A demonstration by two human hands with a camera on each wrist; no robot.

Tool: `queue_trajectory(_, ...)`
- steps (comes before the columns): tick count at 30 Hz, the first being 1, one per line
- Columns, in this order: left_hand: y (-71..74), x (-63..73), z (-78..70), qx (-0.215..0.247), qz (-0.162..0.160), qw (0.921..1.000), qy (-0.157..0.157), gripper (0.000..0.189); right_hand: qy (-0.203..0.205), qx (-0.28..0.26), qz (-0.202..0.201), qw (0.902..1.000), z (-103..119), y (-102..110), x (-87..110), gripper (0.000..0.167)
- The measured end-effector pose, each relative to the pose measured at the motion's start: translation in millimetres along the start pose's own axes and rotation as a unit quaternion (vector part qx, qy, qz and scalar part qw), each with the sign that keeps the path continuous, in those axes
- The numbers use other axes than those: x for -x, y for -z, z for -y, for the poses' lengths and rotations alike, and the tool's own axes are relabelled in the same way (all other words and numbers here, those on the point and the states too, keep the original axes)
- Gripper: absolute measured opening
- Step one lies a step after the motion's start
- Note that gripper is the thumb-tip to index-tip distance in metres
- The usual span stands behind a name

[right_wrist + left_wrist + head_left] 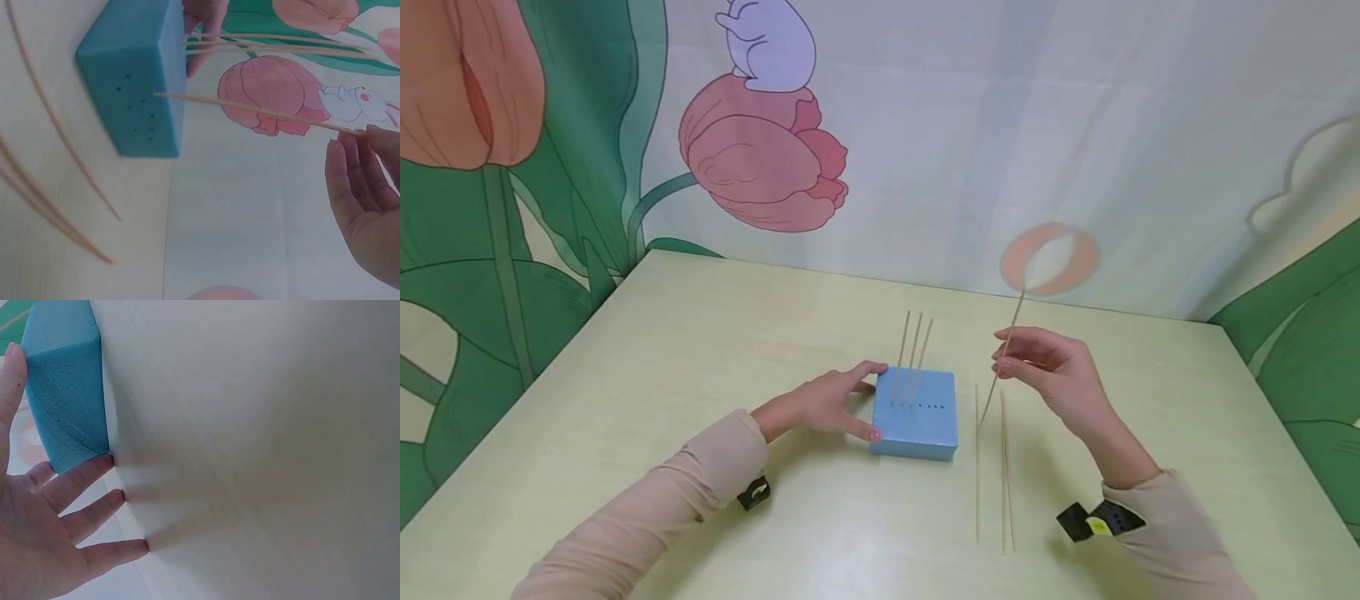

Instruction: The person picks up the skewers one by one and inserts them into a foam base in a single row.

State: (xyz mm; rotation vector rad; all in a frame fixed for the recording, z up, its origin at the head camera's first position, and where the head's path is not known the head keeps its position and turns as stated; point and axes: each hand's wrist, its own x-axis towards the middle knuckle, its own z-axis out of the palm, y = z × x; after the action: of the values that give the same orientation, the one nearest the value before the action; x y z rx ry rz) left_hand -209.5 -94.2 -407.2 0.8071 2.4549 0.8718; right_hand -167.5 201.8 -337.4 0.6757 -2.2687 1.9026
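A blue foam-like block [917, 429] with small holes lies on the table, three thin wooden sticks [912, 358] standing upright in its top. My left hand [827, 402] holds it at the left side, thumb at the near corner and index finger at the far one. In the left wrist view, the other fingers are spread, tips down at the table. To the right of the block, my right hand [1052, 371] pinches another thin wooden stick [250, 109] between thumb and fingers. That stick slants in the air, its lower end pointing down and left.
One loose stick [977, 483] lies on the table right of the block. A few more sticks [1004, 467] lie close together beside it. A printed cloth [925, 150] with flowers and a rabbit hangs behind the table [760, 317].
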Motion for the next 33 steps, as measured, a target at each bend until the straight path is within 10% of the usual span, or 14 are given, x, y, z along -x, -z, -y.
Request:
queue_trajectory(23,2.4,0.4,-2.3,-0.015,-0.002,0.9999,0.0,0.093,0.161,-0.014,-0.02,0.9866,-6.8,-51.4,-24.0,0.041)
queue_trajectory(33,0.6,-1.3,2.6,-0.021,0.0,0.9998,-0.002,0.092,0.17,-0.014,-0.013,0.9852,-11.9,-59.6,-24.8,0.036)
